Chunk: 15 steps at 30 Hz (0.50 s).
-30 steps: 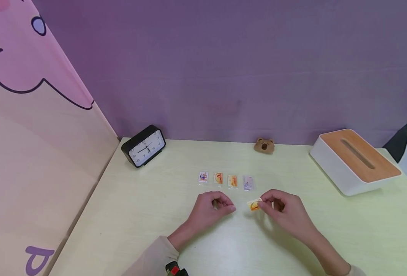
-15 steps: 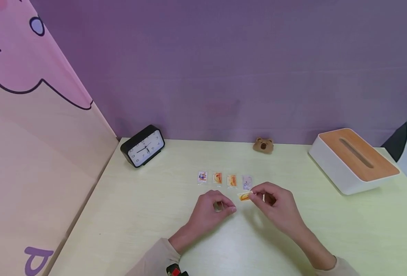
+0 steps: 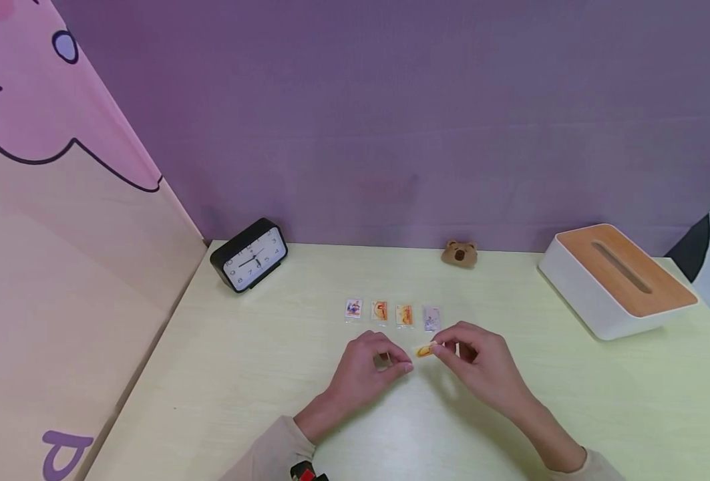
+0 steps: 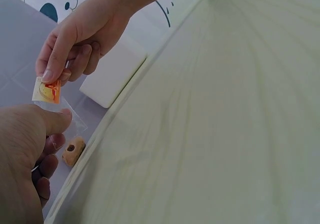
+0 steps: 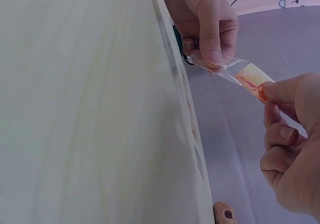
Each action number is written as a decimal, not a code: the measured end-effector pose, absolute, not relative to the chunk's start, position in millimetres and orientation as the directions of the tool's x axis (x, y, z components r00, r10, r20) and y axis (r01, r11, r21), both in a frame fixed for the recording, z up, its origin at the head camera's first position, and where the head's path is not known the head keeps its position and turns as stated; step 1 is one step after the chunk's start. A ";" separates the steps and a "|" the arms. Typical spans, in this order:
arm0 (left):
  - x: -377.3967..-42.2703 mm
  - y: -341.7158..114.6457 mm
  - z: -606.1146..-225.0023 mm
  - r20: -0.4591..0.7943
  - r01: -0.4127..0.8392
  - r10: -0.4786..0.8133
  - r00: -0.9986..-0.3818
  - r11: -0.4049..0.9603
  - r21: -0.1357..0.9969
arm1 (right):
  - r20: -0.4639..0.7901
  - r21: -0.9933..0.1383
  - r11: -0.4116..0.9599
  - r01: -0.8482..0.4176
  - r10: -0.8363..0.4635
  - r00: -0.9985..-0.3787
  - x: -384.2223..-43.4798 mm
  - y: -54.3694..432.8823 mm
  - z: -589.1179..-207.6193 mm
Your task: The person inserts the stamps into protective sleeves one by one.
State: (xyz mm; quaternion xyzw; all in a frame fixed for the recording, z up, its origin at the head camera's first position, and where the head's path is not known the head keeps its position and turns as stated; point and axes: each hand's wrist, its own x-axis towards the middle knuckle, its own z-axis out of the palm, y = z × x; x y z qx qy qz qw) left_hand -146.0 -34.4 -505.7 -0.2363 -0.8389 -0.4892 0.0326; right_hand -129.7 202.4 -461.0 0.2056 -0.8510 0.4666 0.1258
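Note:
Between thumb and fingertips my right hand point(image 3: 477, 361) pinches a small yellow-and-orange stamp point(image 5: 254, 79). My left hand point(image 3: 369, 367) pinches a clear plastic sleeve point(image 5: 217, 66), hardly visible in the head view. In the right wrist view the stamp's edge meets the sleeve's end; whether it is inside, I cannot tell. Both hands are held just above the table, close together. Beyond them lies a row of several stamps in clear sleeves: a blue-and-red one point(image 3: 353, 308), two orange ones point(image 3: 379, 310) point(image 3: 405, 314) and a pale purple one point(image 3: 431, 318).
A black alarm clock point(image 3: 249, 255) stands at the back left of the pale wooden table point(image 3: 210, 374). A brown bear-head figure point(image 3: 459, 254) sits by the back edge. At the right is a white tissue box point(image 3: 619, 280) with a wooden lid. Purple cloth point(image 3: 391, 120) hangs behind.
My right hand has moved left with the stamp, bringing it up to my left hand, and the stamp has tilted. The left hand has stayed nearly still.

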 end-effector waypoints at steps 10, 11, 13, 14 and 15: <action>-146.1 -34.9 -505.0 0.300 0.448 0.372 -0.878 0.422 0.788 | 0.456 -0.695 0.476 -0.538 -0.286 -0.843 -131.0 205.9 -458.8; -146.1 -34.9 -505.4 0.300 0.448 0.373 -0.878 0.422 0.788 | 0.459 -0.692 0.476 -0.543 -0.290 -0.840 -131.1 206.1 -458.5; -145.6 -34.9 -505.1 0.299 0.451 0.376 -0.877 0.428 0.783 | 0.458 -0.687 0.481 -0.546 -0.297 -0.838 -131.3 206.6 -458.1; -145.3 -34.8 -504.8 0.298 0.452 0.378 -0.876 0.433 0.780 | 0.456 -0.682 0.487 -0.546 -0.302 -0.837 -131.3 206.8 -457.9; -145.1 -34.6 -504.2 0.299 0.456 0.381 -0.875 0.439 0.774 | 0.451 -0.676 0.496 -0.545 -0.307 -0.838 -131.3 207.0 -457.9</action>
